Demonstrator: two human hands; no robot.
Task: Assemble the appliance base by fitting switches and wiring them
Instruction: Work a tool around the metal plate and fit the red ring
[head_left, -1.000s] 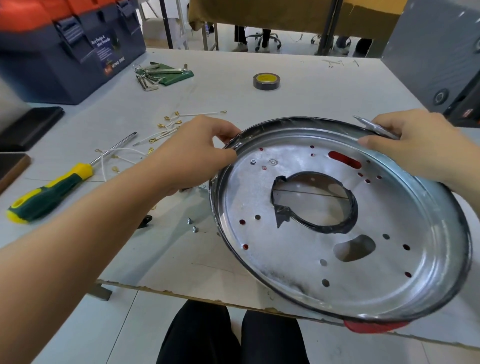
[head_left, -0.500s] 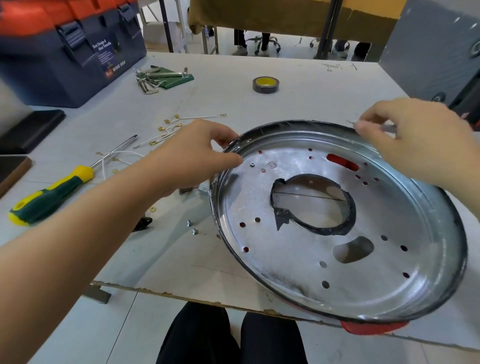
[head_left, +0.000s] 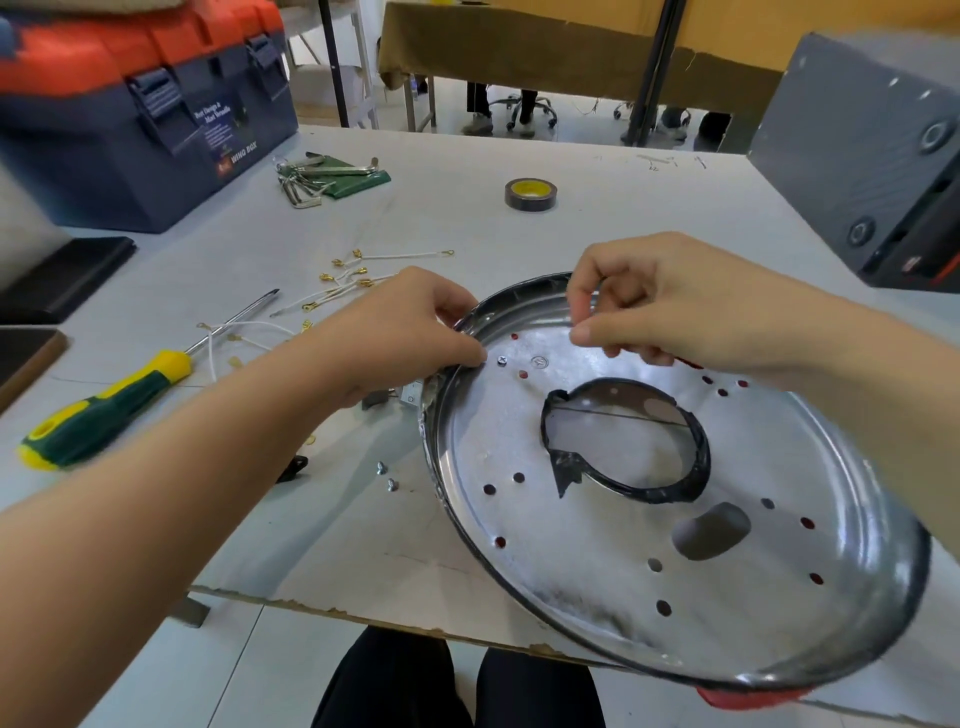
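Note:
The appliance base (head_left: 597, 561) is a round metal pan with several holes and a black-taped central opening. It lies tilted at the table's near edge, over a red part (head_left: 743, 697). My left hand (head_left: 415, 338) grips its upper-left rim, thumb inside next to a fitted screw (head_left: 501, 360). My right hand (head_left: 685, 312) hovers over the far rim with thumb and forefinger pinched; the small metal piece seen in it earlier is hidden by the fingers. A small grey part (head_left: 410, 397) sits just outside the rim under my left hand. White wires with gold terminals (head_left: 358, 280) lie to the left.
A green-and-yellow screwdriver (head_left: 104, 410) lies at left, with two loose screws (head_left: 387, 477) and a small black part (head_left: 293, 467) near the base. Farther back are a tape roll (head_left: 530, 195), hex keys (head_left: 327, 176), a blue-and-orange toolbox (head_left: 140, 114) and a grey case (head_left: 872, 171).
My right hand has moved left along the far rim, from the right side to the upper middle, fingers still pinched. My left hand keeps its grip on the rim.

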